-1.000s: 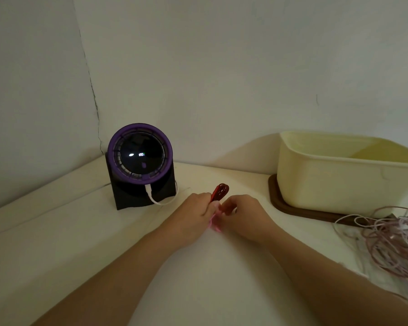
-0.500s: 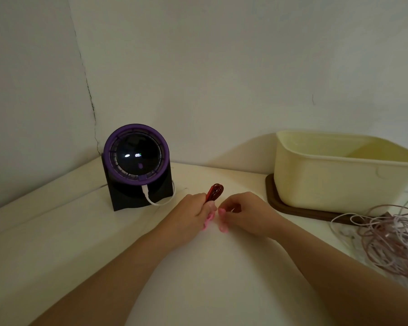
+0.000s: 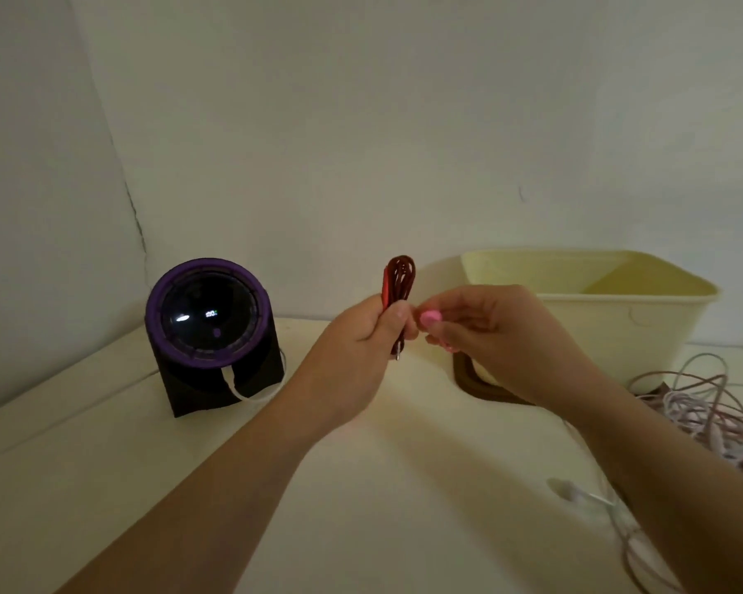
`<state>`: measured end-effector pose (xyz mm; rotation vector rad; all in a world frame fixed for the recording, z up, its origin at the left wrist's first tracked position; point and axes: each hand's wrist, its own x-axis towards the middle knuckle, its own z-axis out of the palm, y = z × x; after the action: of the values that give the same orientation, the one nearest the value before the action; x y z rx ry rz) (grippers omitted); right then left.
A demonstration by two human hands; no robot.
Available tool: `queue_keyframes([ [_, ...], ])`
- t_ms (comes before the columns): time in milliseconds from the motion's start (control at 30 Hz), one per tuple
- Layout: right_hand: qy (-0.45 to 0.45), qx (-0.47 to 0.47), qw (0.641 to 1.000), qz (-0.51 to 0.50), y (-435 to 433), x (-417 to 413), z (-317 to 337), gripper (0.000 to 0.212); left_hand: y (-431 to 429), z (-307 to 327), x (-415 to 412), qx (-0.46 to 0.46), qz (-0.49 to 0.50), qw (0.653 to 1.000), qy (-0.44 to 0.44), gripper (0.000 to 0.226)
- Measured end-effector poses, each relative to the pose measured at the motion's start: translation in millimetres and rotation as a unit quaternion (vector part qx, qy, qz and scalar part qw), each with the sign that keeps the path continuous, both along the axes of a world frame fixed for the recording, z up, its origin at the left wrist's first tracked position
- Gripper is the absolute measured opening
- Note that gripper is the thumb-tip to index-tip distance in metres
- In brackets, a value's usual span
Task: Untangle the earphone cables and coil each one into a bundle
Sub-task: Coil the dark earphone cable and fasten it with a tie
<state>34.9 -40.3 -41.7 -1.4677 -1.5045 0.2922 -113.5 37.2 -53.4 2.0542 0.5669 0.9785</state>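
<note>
A dark red earphone cable, coiled into a narrow bundle (image 3: 400, 278), stands upright in my left hand (image 3: 361, 336), which grips its lower part; a small metal plug tip pokes out below the fingers. My right hand (image 3: 481, 332) is beside it with curled fingers, its thumb and fingertips pinching at the bundle's side. Both hands are raised above the white table (image 3: 361, 508). A tangled heap of pale pink and white earphone cables (image 3: 713, 418) lies at the right edge, with a white earbud (image 3: 565, 490) lying loose in front of it.
A cream plastic tub (image 3: 618, 319) stands on a dark brown mat (image 3: 477, 385) at the back right. A purple-rimmed black device (image 3: 211, 332) with a white cord sits at the back left. White walls close the corner behind.
Both hands have risen from the table with the red bundle, which now stands higher and more upright. The camera has moved closer.
</note>
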Motion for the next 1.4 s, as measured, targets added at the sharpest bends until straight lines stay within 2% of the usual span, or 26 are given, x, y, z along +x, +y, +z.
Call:
queue_keyframes([
  [133, -0.023, 0.067, 0.997, -0.028, -19, 15, 23, 0.008, -15, 23, 30, 0.005, 0.005, 0.999, -0.045, 0.033],
  [400, -0.058, 0.161, 0.979, -0.114, -47, 49, 51, 0.002, -51, 51, 86, 0.083, 0.000, 0.992, -0.092, 0.026],
  [567, -0.067, 0.166, 0.974, -0.138, -44, 53, 49, 0.003, -50, 41, 94, 0.128, 0.022, 0.986, -0.109, 0.023],
  [700, -0.034, 0.118, 0.985, -0.121, -43, 51, 48, 0.008, -41, 33, 87, 0.151, 0.020, 0.981, -0.120, 0.027],
  [800, 0.057, 0.074, 0.995, -0.045, -44, 51, 47, 0.009, -38, 30, 84, 0.117, 0.003, 0.984, -0.137, 0.028],
  [900, 0.111, 0.057, 0.992, -0.002, -46, 52, 47, 0.013, -34, 30, 83, 0.061, -0.022, 0.986, -0.155, 0.030],
  [1067, 0.164, 0.055, 0.985, 0.003, -48, 55, 48, 0.012, -28, 32, 81, -0.015, -0.069, 0.983, -0.172, 0.030],
  [1200, 0.160, 0.083, 0.983, -0.016, -51, 54, 49, 0.007, -22, 34, 76, 0.010, -0.068, 0.988, -0.136, 0.029],
  [1400, 0.083, 0.113, 0.988, -0.066, -56, 51, 51, 0.006, -13, 35, 71, 0.017, -0.049, 0.995, -0.084, 0.031],
])
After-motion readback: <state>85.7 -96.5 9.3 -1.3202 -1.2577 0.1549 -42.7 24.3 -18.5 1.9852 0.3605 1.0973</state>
